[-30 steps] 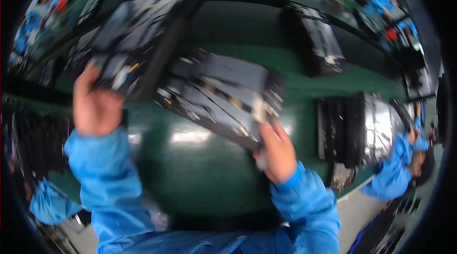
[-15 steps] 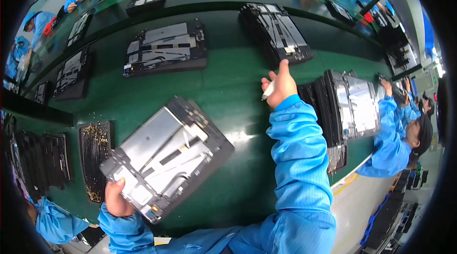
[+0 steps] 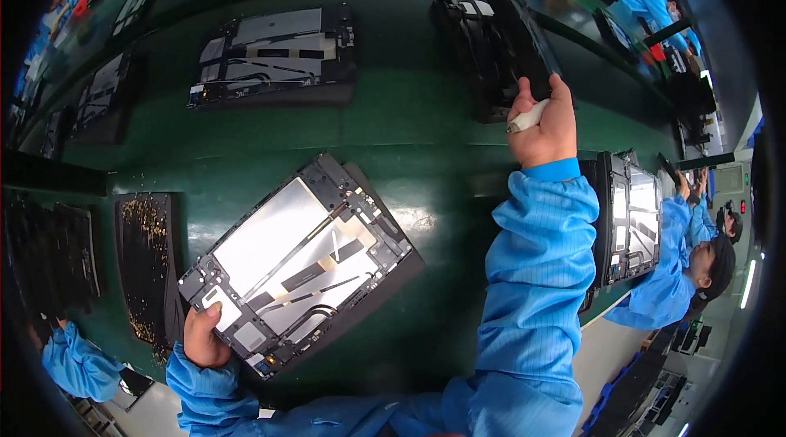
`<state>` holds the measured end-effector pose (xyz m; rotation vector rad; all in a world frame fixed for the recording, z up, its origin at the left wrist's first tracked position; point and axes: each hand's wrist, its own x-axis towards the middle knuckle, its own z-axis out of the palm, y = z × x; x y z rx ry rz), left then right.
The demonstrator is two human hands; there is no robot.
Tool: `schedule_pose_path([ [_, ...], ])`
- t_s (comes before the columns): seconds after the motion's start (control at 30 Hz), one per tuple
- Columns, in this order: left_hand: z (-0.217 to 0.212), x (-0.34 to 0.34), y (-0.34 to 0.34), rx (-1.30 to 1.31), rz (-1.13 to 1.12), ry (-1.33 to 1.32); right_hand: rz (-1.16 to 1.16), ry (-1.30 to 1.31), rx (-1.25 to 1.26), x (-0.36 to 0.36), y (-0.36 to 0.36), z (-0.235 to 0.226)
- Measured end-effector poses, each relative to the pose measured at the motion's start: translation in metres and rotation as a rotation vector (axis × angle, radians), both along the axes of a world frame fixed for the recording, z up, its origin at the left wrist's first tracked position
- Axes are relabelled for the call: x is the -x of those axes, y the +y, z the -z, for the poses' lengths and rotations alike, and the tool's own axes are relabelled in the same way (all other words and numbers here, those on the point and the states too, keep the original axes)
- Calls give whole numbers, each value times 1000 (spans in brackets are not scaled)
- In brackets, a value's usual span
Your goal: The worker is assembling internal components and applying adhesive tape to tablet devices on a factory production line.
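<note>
The left hand has its grip closed on the near left corner of an open tablet frame, thumb on top and fingers out of sight beneath, so the corner is pinned while the frame lies flat on the green bench. The frame sits turned at an angle with its silver inner plate and cables facing up, which keeps the inside open to view.

The right hand reaches far to the right with the arm stretched out, its grip closed around a small white tool while its fingertips touch a dark panel that stands tilted up off a stack of dark frames.

Further out, another open frame lies flat at the far left. A dark tray of small brass-coloured parts sits just left of the held frame, within easy reach. A stack of panels stands at the right edge, beside a co-worker's blue sleeve.
</note>
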<state>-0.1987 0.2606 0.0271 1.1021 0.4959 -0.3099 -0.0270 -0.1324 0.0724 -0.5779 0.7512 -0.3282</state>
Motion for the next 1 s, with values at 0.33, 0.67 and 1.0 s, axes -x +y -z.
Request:
schedule_pose_path([
  [0.33, -1, 2, -2, 23, -15, -38, -40, -136, 324, 35, 40, -31],
  [0.67, 0, -1, -10, 35, 5, -49, -49, -21, 266, 15, 28, -4],
  [1.0, 3, 1, 9, 92, 60, -66, -360, 238, 499, 41, 44, 25],
])
